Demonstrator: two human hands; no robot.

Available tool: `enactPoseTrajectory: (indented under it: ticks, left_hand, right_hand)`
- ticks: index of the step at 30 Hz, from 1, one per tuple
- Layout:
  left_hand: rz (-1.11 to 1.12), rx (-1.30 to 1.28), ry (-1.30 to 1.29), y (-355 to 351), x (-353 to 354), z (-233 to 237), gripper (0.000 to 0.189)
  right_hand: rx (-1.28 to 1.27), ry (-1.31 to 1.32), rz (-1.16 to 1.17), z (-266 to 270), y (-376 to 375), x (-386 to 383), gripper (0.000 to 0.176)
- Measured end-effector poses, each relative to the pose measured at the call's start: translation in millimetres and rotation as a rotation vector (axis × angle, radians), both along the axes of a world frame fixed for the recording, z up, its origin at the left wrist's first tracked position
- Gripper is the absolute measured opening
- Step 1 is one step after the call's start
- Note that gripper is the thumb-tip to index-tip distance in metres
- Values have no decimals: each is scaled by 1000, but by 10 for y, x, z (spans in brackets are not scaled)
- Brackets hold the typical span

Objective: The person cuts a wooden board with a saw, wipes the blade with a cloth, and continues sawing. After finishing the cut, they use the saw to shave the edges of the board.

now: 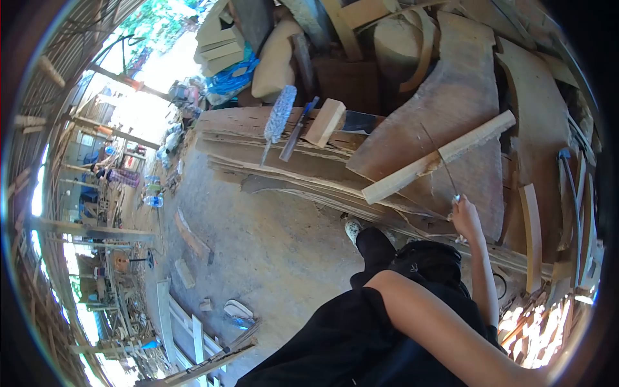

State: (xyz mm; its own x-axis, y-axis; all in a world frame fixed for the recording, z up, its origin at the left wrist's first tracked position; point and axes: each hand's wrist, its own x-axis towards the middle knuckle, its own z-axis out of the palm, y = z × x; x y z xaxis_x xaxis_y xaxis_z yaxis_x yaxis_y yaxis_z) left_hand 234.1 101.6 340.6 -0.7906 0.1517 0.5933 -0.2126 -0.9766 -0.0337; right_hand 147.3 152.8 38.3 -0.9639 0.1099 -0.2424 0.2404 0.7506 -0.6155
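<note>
My right hand [465,220] is closed around the near end of a thin, dark, rod-like tool [449,175], with something pale at the grip. The tool crosses a long pale wooden strip [403,177], and its far tip extends past it. Under the strip lies a broad, curved brown board [445,90]. The strip lies slantwise and its left end overhangs the stack of boards [284,174]. My left arm [445,316] bends across my body toward the lower right; its hand is outside the picture.
A fuzzy blue-white brush [280,115], a narrow flat tool [298,132] and a wooden block [325,122] rest on the stack. Wood offcuts [192,235] and a sandal-like object [238,309] lie on the floor. Another person [122,176] is at far left.
</note>
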Motion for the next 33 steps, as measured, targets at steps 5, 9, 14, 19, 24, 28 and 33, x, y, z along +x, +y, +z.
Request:
enactPoseTrajectory:
  ticks: [5,9,14,19,24,28,33]
  left_hand:
    - [-74,24,-21,59,96,107,18]
    - [-159,45,-26,47,236,139,17]
    - [-138,44,29,-184,299,89,17]
    - [-110,59,68,-317,301,45,17]
    - [-80,48,108,-350,302,20,17]
    - [-94,45,139,-383,282,-4,17]
    - [-115,31,316,-389,267,-73,18]
  right_hand:
    - [27,1,-4,31,-15,-16,21]
    - [41,-11,-5,111,-36,10,22]
    - [25,-17,-4,29,-37,12,25]
    - [28,-7,-3,-34,21,0,25]
    - [60,-8,-4,-23,3,2,24]
    - [33,38,-24,-22,-14,24,24]
    - [43,4,37,-168,35,-58,24]
